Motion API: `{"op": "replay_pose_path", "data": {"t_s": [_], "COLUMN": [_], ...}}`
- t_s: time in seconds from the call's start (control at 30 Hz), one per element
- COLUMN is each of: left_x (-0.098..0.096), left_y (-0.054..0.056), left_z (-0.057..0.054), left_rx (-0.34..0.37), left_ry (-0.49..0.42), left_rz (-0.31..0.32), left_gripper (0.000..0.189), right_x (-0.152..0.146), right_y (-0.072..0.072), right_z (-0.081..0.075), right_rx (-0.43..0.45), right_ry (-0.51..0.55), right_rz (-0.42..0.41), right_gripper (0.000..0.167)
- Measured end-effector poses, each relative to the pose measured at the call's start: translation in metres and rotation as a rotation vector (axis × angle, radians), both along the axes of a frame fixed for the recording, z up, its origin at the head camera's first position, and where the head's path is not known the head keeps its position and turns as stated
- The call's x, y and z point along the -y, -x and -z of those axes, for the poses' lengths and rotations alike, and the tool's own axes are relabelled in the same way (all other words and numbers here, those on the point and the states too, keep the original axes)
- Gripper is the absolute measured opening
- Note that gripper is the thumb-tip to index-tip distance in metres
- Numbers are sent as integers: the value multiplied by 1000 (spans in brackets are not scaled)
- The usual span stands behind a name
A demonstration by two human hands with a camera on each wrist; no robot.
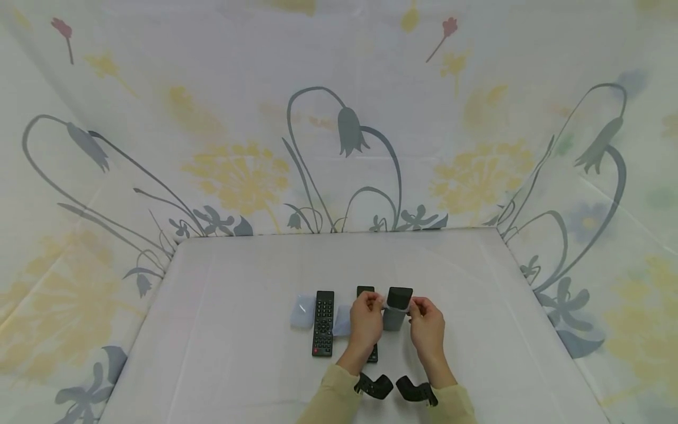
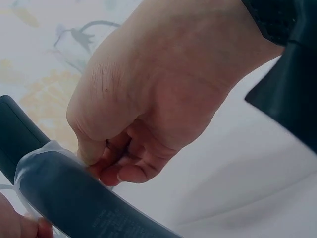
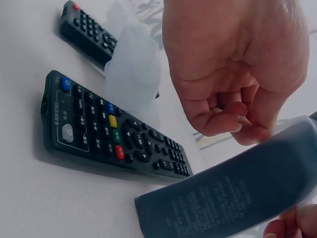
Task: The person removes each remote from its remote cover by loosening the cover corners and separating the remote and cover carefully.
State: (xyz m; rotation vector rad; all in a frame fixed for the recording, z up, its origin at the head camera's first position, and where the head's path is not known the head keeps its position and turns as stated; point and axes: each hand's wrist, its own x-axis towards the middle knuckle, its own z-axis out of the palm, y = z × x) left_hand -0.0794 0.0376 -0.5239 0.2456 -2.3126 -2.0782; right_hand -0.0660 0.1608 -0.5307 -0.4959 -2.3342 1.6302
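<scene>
A dark remote control [image 1: 399, 298] stands in front of me, its bare upper end sticking out of a translucent plastic sleeve [image 1: 393, 320]. Pale printed text shows through the sleeve in the right wrist view. My left hand [image 1: 365, 323] pinches the sleeve's mouth at its left edge between thumb and forefinger. At the opposite edge, my right hand [image 1: 428, 331] pinches the sleeve too, its other fingers curled in. A second black remote [image 3: 114, 131] lies buttons up under my left hand, partly hidden by it in the head view.
Another black remote [image 1: 323, 324] lies further left on the white table [image 1: 238, 353]. Folded translucent plastic [image 1: 302, 311] rests left of it, and more plastic [image 1: 342, 321] lies between the two remotes. Flower-printed cloth [image 1: 318, 188] walls the table's back and sides.
</scene>
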Motion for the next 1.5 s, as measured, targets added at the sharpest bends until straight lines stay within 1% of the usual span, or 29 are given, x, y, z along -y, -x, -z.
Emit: {"op": "replay_pose_path", "data": {"t_s": [0.17,0.23,0.4,0.53,0.6,0.7,0.83,1.1,1.23,1.33,1.43,1.5], "left_x": [0,0,1,3,4,6,10,15,17,18,18,18], "left_y": [-4,-5,-5,-4,-5,-5,-6,-6,-4,-3,-2,-2], "left_z": [3,4,4,3,2,0,-4,-6,-6,-5,-5,-4], "left_rx": [20,36,57,76,95,132,185,270,272,266,262,255], "left_ry": [4,-9,-49,-62,-58,-62,-55,-18,12,43,57,39], "left_rz": [3,2,3,11,15,21,52,129,161,175,170,160], "left_gripper": [6,6,6,6,7,16,27,29,29,30,29,28], "right_x": [0,0,0,-1,0,2,3,2,2,2,1,-1], "right_y": [-3,-5,-6,-8,-9,-9,-8,-8,-8,-9,-10,-12], "right_z": [6,7,6,4,4,5,5,8,8,8,6,3], "right_rx": [-2,4,9,15,15,9,1,-11,-11,16,57,77], "right_ry": [-17,-18,-26,-29,-25,-19,-29,-34,-19,1,45,95], "right_rz": [6,9,0,4,10,14,22,38,35,38,34,19], "right_gripper": [12,12,14,14,14,14,14,16,17,19,24,29]}}
